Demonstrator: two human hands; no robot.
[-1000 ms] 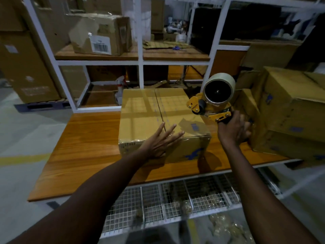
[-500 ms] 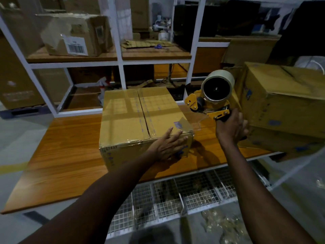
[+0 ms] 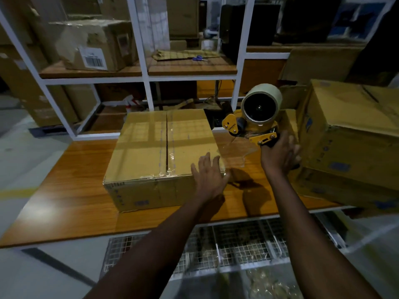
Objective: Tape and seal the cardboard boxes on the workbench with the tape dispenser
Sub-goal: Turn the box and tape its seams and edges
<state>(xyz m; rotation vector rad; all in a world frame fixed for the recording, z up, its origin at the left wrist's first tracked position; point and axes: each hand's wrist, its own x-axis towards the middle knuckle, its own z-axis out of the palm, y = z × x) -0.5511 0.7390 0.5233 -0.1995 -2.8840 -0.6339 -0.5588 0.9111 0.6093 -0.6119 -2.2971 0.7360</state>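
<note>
Box (image 3: 159, 147) on tabletop (image 3: 75, 180): centre seam taped.
Our left hand (image 3: 208, 175) lay flat, fingers straight, on its near right corner; right hand (image 3: 278, 154) fingers clamped the tape dispenser (image 3: 257, 117). Stacked boxes (image 3: 349, 137) at right, we judged, awaited tape.

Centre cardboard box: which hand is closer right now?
Left. The left hand rests on the near right corner of the box; the right hand grips the tape dispenser off to its right.
</note>
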